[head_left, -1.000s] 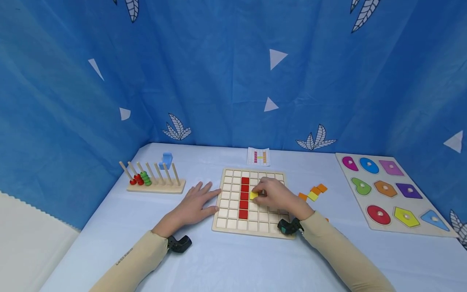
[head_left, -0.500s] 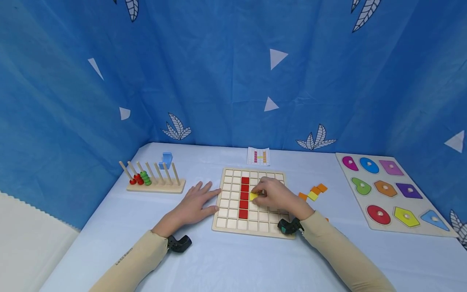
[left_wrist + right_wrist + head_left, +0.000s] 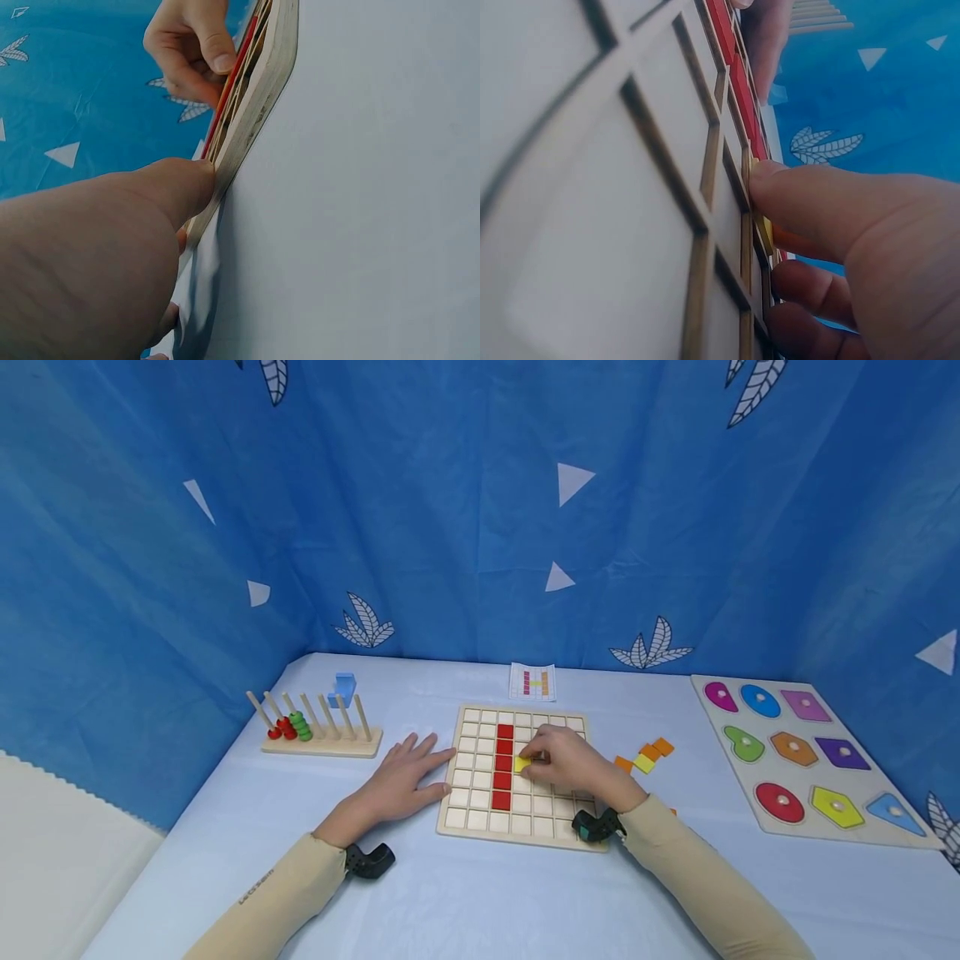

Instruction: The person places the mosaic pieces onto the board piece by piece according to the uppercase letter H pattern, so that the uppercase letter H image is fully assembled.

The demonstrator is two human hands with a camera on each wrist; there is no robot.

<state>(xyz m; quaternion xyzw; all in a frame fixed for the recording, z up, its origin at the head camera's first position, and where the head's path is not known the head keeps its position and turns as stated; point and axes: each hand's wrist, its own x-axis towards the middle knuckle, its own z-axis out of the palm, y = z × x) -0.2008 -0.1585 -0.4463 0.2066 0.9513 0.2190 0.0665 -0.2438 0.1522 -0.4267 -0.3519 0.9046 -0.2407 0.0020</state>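
Observation:
A wooden grid board point(image 3: 517, 841) lies flat on the table, with a column of several red square tiles point(image 3: 502, 762) set in its cells. My right hand point(image 3: 573, 764) pinches a yellow square tile point(image 3: 520, 765) between thumb and fingers, at the cell just right of that column. In the right wrist view the yellow tile point(image 3: 764, 234) shows as a thin sliver under the thumb, and whether it sits fully in its cell cannot be told. My left hand point(image 3: 401, 781) lies spread on the table, its thumb and index fingertips touching the board's left edge.
Loose orange tiles point(image 3: 663, 747) and a yellow tile point(image 3: 643, 763) lie right of the board. Behind it is a pattern card point(image 3: 532, 682). A peg stand point(image 3: 322, 746) with beads and a blue block point(image 3: 342, 688) are at left, a shape puzzle point(image 3: 813, 760) at right.

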